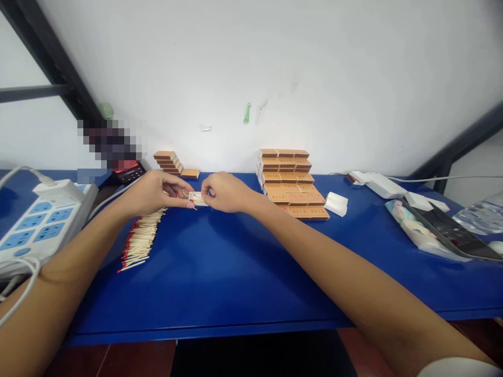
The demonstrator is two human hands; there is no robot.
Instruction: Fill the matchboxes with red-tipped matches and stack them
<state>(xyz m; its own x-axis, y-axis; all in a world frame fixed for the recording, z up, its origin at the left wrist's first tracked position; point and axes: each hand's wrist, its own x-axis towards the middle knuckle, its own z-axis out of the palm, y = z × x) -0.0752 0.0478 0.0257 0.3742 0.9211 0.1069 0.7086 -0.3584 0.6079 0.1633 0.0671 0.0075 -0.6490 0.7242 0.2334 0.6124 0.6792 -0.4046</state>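
Both hands meet over the far middle of the blue table (pixel 236 272). My right hand (pixel 225 192) pinches a small white matchbox tray (pixel 197 198) holding a few matches. My left hand (pixel 155 192) has its fingers closed at the tray's left end, gripping matches. Just below and left of my left hand lies a long heap of red-tipped matches (pixel 140 238). A large stack of tan matchboxes (pixel 290 180) stands right of my right hand, and a smaller stack of matchboxes (pixel 170 163) sits behind my left hand.
A white-and-blue power strip (pixel 43 220) with cables lies at the left edge. White empty trays (pixel 337 203) sit beside the large stack. A white adapter (pixel 377 183), a phone on a patterned case (pixel 436 228) and a plastic bag (pixel 481 217) lie on the right. The wall stands directly behind.
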